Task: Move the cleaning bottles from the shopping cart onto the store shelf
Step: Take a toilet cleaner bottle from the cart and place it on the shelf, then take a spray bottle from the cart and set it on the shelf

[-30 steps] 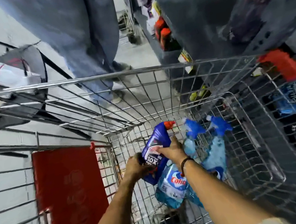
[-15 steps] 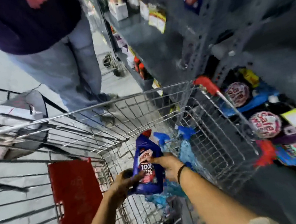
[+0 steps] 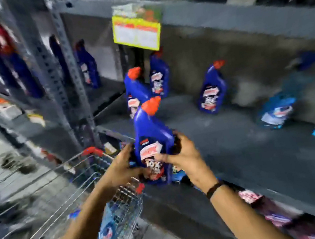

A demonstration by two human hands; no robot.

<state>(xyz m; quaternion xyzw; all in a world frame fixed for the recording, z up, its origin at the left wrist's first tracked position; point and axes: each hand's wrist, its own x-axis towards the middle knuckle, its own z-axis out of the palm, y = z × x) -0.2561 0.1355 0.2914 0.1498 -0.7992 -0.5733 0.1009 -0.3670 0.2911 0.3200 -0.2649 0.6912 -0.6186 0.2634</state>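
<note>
I hold a dark blue cleaning bottle with an orange-red cap upright over the front edge of the grey store shelf. My left hand grips its lower left side and my right hand grips its right side. Three matching blue bottles stand further back on the shelf, and light blue spray bottles lie blurred at the right. The wire shopping cart is at the lower left, with a light blue bottle still inside it.
A yellow price tag hangs from the shelf above. Grey upright posts split the shelving, with more blue and red bottles in the left bay. Packaged goods fill the shelf below. The floor lies at the left.
Both hands have lifted the dark blue bottle out of the cart and up to the shelf's front edge. My view has swung from the cart to the shelf.
</note>
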